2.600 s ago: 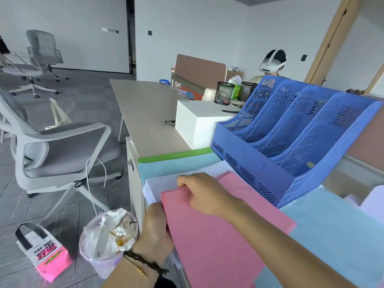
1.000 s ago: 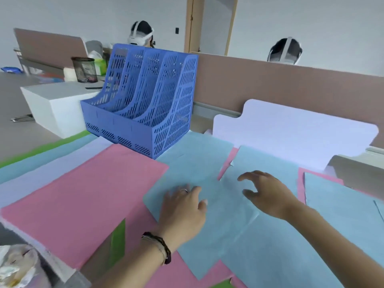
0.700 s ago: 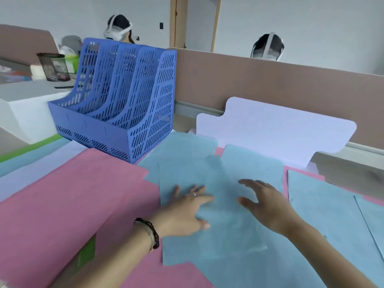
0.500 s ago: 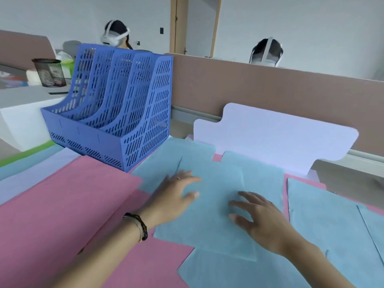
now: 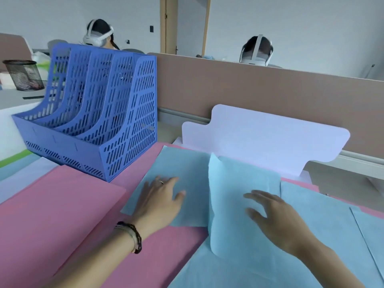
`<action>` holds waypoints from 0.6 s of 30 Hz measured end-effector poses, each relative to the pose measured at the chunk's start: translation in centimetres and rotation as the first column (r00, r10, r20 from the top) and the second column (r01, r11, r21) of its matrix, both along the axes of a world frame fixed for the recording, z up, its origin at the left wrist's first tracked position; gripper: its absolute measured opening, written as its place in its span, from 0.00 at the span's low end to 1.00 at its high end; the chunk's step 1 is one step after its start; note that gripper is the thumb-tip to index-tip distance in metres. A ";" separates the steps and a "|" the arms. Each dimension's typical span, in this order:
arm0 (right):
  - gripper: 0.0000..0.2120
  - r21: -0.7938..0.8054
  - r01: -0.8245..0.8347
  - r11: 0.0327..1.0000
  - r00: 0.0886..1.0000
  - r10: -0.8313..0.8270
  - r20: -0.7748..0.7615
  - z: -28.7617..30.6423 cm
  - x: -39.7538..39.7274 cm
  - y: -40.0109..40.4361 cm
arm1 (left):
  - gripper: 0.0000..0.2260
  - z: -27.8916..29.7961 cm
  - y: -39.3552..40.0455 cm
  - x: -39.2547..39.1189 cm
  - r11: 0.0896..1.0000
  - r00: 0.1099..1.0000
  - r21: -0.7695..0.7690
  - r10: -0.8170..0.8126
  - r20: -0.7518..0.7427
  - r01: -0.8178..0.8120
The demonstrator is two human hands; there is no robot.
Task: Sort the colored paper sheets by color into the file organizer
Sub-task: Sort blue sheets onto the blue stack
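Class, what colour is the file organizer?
Blue, with slotted perforated walls; the file organizer shows best in the head view.

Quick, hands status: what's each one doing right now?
Left hand: open, fingers flat on a light blue sheet, holding nothing.
Right hand: open, fingers spread on the raised blue sheet, not gripping it.

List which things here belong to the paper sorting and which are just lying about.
Job: blue sheets, pink sheets, organizer, left hand and right hand flat on blue sheets.

Lying about: white card, mesh cup, white box, divider.
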State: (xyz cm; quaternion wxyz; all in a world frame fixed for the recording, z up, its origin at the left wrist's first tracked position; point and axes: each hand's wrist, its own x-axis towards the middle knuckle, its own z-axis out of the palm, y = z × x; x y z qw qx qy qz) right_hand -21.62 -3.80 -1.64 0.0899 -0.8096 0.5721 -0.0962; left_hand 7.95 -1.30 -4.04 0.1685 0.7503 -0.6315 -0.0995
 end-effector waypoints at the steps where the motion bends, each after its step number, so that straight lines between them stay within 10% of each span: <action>1: 0.22 -0.019 0.040 0.999 0.998 -0.041 -0.037 0.2 -0.6 0.0 | 0.25 -0.1 -0.4 0.6 0.999 0.999 -0.002 0.043 0.033 -0.043; 13: 0.41 0.124 -0.071 0.990 0.988 0.087 -0.128 -0.4 1.3 1.6 | 0.46 0.3 -1.1 2.9 0.989 0.992 0.096 0.108 0.059 -0.113; 18: 0.59 0.127 -0.028 0.991 0.989 0.046 -0.139 -1.2 -0.1 0.3 | 0.36 1.2 -1.7 4.5 0.987 0.977 -0.004 0.160 0.142 -0.161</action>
